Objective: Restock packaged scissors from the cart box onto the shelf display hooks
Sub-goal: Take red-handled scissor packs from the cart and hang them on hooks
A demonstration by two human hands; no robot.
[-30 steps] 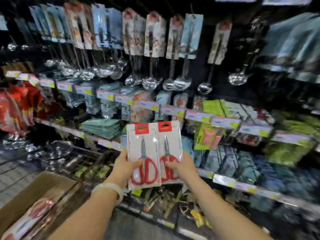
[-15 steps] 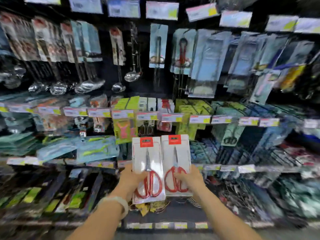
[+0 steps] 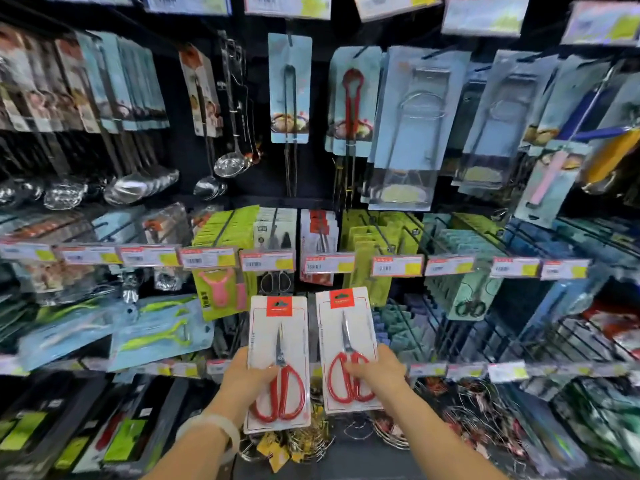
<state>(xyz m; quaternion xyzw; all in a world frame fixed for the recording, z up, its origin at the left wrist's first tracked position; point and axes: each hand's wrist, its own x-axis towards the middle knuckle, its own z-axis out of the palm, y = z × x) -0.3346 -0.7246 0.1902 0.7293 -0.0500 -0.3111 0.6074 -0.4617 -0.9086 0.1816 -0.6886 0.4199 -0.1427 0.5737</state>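
Observation:
I hold two white blister packs of red-handled scissors upright in front of the shelf. My left hand (image 3: 246, 382) grips the left pack (image 3: 279, 344) at its lower left edge. My right hand (image 3: 379, 372) grips the right pack (image 3: 346, 334), thumb across the red handles. The two packs stand a small gap apart, their red header labels just below the row of price tags. On a hook straight above them hangs a row of similar white packs with red labels (image 3: 318, 233). The cart box is out of view.
Display hooks carry green packs (image 3: 367, 244), black-and-white packs (image 3: 275, 230) and a pink peeler (image 3: 219, 289). Ladles (image 3: 138, 188) and tongs (image 3: 352, 105) hang higher up. A price-tag rail (image 3: 329, 264) runs across the middle. Wire items lie on the bottom shelf (image 3: 381, 434).
The view has swung right and away from the cart box to face the scissors section. Both hands have carried the packs closer to the hooks, and the packs have drawn slightly apart.

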